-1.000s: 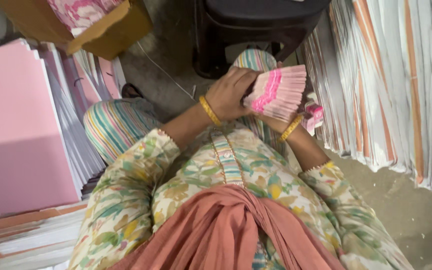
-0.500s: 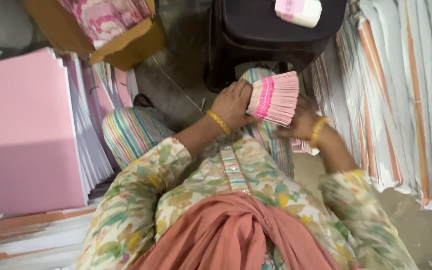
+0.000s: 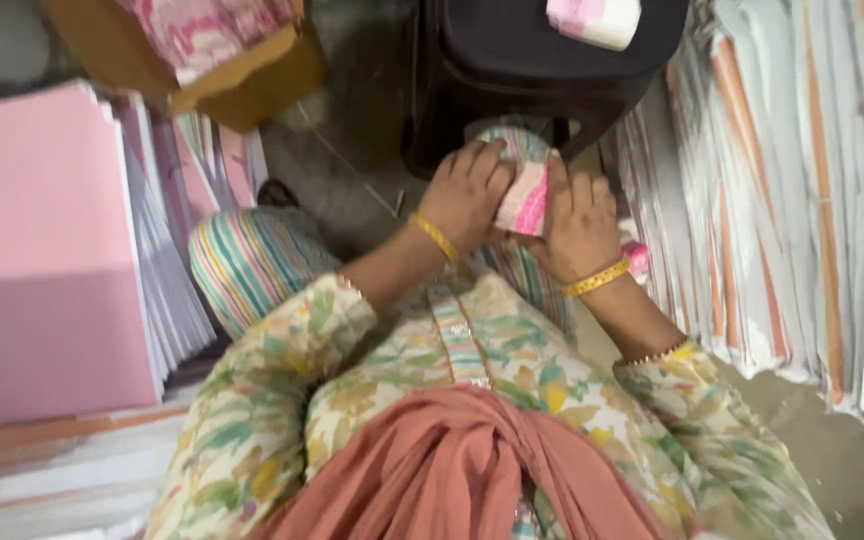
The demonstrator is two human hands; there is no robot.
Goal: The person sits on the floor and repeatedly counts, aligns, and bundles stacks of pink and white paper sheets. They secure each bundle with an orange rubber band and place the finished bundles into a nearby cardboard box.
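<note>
I hold a small stack of pink and white paper pieces between both hands, just above my striped knee. My left hand grips the stack's left side, fingers curled over its top edge. My right hand presses on the right side, covering much of it. Both wrists wear gold bangles. A black plastic stool stands right behind the stack, with another pink and white bundle lying on its seat.
Pink sheets lean in a big pile at my left. White and orange-edged sheets are stacked along the right. A brown cardboard box holding pink printed paper sits at the top left. Grey floor shows between them.
The stack was fanned out and held up in my left hand. Now it is squared together and lower, with my right hand closed on it too. The view shifted slightly.
</note>
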